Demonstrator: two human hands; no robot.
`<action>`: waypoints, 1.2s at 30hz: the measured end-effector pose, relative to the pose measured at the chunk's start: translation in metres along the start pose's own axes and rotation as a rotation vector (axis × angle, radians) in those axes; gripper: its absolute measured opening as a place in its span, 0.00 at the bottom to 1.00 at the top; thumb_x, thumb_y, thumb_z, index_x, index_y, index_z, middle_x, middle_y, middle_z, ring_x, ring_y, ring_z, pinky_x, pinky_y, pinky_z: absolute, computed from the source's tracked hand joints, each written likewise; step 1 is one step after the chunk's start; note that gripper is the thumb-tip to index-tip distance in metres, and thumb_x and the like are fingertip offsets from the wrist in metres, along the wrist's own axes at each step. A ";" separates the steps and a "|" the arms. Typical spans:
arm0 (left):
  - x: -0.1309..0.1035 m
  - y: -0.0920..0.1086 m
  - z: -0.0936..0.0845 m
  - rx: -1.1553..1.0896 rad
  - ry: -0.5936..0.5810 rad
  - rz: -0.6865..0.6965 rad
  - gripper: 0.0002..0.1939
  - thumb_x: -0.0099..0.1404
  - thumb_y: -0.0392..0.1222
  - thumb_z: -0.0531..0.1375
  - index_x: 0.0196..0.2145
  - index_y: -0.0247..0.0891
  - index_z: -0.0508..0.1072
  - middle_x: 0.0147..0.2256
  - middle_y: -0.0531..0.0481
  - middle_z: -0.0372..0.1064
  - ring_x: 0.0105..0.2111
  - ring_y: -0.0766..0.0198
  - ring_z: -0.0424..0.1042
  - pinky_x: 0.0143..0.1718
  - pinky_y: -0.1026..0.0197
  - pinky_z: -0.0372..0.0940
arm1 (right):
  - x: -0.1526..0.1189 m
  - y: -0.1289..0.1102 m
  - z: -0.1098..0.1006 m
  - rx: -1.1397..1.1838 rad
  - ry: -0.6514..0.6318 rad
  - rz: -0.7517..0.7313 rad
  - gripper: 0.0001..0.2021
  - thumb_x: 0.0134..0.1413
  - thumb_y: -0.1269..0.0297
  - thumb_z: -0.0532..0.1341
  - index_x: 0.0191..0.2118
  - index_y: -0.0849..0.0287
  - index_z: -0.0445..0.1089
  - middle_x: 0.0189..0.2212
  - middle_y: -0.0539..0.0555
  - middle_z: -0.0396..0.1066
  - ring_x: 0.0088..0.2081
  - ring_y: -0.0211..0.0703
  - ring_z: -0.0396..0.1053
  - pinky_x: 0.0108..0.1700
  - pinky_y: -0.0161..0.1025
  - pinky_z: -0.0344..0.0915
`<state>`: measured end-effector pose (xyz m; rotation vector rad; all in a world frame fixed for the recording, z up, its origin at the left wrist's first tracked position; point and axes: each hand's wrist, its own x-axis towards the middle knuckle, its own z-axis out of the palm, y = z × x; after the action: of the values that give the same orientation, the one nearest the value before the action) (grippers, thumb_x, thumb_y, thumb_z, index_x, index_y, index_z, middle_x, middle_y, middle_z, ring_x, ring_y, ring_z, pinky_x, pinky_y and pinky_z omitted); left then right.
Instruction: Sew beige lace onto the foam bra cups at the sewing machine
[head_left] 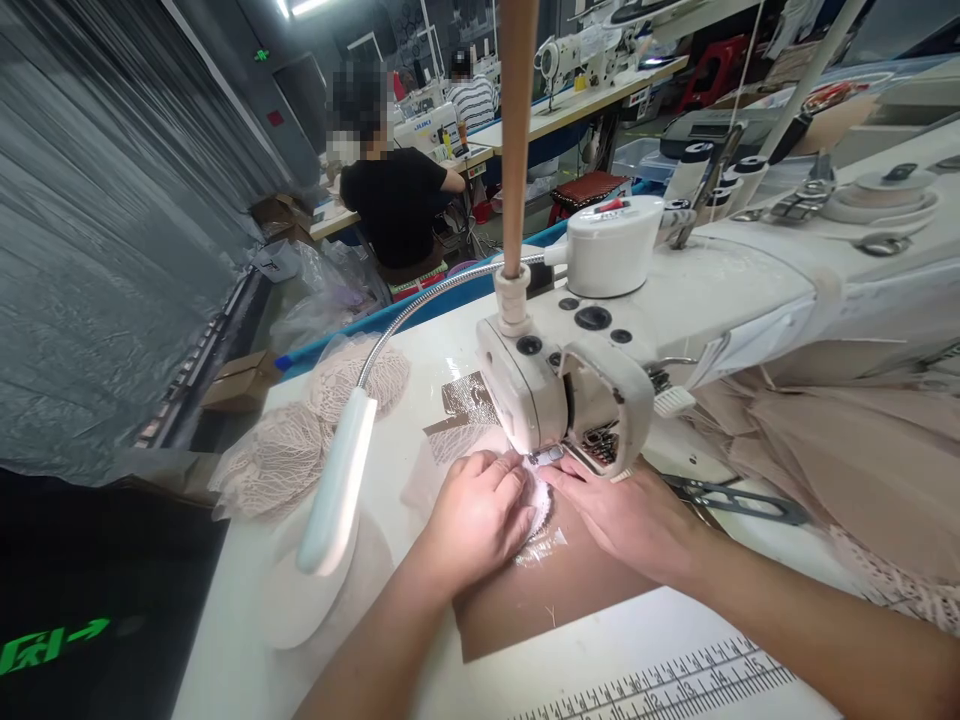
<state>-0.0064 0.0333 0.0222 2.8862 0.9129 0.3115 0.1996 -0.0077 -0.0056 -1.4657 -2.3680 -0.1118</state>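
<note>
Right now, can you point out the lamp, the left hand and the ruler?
Lamp point(337, 485): head view, middle of its pale, long head.
Left hand point(478, 512): head view, back of the hand.
Ruler point(694, 688): head view, its marked strip.

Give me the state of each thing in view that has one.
Left hand: fingers bent, pressing the pale piece
Right hand: fingers extended beside the machine's foot
Pale piece: partly hidden
Machine: upright; running or stopped, can't tell
Lamp: neck bent
Brown sheet: flat, partly covered
Lace: bunched
Exit sign: lit
</note>
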 end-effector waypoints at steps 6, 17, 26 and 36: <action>-0.005 -0.001 -0.001 -0.130 0.047 0.028 0.12 0.66 0.44 0.55 0.42 0.34 0.70 0.52 0.42 0.65 0.49 0.51 0.63 0.48 0.48 0.62 | 0.001 0.002 -0.007 -0.006 0.041 0.028 0.16 0.54 0.77 0.51 0.40 0.57 0.73 0.31 0.54 0.73 0.32 0.43 0.68 0.36 0.40 0.60; -0.003 0.003 0.000 -0.120 0.066 0.125 0.11 0.69 0.40 0.53 0.45 0.35 0.72 0.40 0.44 0.71 0.39 0.58 0.66 0.42 0.53 0.63 | -0.003 0.003 -0.009 0.196 -0.016 -0.067 0.16 0.58 0.75 0.48 0.44 0.57 0.70 0.31 0.52 0.69 0.26 0.38 0.61 0.28 0.36 0.54; -0.005 0.003 -0.003 -0.149 0.075 0.099 0.11 0.68 0.39 0.55 0.44 0.36 0.73 0.47 0.49 0.72 0.40 0.58 0.67 0.42 0.53 0.64 | -0.007 0.001 -0.002 0.138 0.004 -0.090 0.19 0.52 0.79 0.49 0.43 0.59 0.71 0.30 0.52 0.66 0.23 0.36 0.53 0.26 0.37 0.46; -0.006 0.003 -0.007 -0.159 -0.002 0.117 0.17 0.66 0.45 0.55 0.49 0.36 0.71 0.46 0.40 0.67 0.42 0.54 0.65 0.44 0.50 0.62 | 0.002 -0.001 -0.005 0.144 -0.026 0.011 0.20 0.52 0.78 0.49 0.46 0.56 0.71 0.33 0.53 0.71 0.30 0.39 0.65 0.31 0.36 0.56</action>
<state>-0.0112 0.0277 0.0290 2.7967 0.6860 0.3729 0.1990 -0.0078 -0.0004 -1.4201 -2.3348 0.0797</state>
